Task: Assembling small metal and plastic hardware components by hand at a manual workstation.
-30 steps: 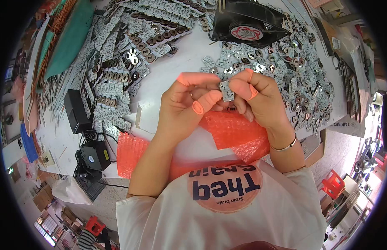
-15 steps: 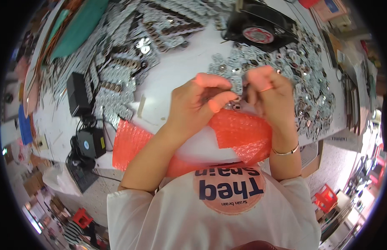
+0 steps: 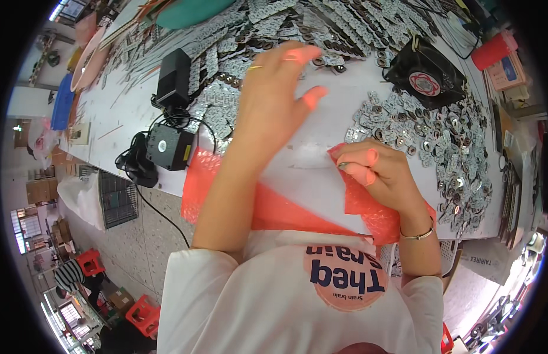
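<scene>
Evidently left hand, grip released, near metal strips; right hand, grip pinching small metal part.

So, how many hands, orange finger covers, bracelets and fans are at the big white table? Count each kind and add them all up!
Hands: 2
Finger covers: 4
Bracelet: 1
Fan: 1
Total: 8
</scene>
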A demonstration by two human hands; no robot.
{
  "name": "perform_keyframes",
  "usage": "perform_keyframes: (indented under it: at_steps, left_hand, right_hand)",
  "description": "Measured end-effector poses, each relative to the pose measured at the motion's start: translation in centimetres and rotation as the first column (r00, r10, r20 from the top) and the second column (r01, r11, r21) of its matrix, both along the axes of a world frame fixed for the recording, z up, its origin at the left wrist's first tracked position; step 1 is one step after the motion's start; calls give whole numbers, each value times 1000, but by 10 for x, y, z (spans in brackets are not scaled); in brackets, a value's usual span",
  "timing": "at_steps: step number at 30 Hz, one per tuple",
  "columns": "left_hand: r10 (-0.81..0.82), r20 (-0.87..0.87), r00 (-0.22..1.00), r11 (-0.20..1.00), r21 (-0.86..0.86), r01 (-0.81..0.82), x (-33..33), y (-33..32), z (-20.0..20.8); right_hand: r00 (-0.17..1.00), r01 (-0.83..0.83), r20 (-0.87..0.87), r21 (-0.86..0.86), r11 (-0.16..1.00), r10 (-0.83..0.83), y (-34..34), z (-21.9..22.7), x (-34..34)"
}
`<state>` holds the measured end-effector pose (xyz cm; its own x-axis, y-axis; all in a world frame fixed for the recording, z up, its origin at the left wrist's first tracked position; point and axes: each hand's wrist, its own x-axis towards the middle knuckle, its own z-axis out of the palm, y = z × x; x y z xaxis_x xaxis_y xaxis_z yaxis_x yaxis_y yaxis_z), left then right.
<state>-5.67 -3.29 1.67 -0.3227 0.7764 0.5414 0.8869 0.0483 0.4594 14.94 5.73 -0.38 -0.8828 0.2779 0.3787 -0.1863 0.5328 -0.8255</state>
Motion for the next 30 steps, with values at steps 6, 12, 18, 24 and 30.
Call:
perform_keyframes:
  at_steps: [6, 12, 18, 24, 30]
  left_hand:
    - [296, -362, 884, 864, -294, -410, -26, -40, -35]
    - [151, -274, 950, 939, -260, -224, -3, -30, -27]
    - [-50, -104, 993, 954, -299, 17, 11, -27, -15]
    - [-110, -64, 992, 953, -291, 87, 10, -17, -10]
    - [-217, -188, 958, 884, -454, 111, 15, -8, -5]
  right_hand:
    - [996, -5, 92, 163, 987, -10, -5, -4, -4]
    - [994, -1, 113, 134, 991, -14, -4, -6, -5]
    - [987, 25, 155, 113, 993, -43, -4, -3, -5]
    - [990, 22, 136, 82, 996, -33, 0, -5, -6]
    - [991, -1, 135, -74, 997, 11, 8, -9, 0]
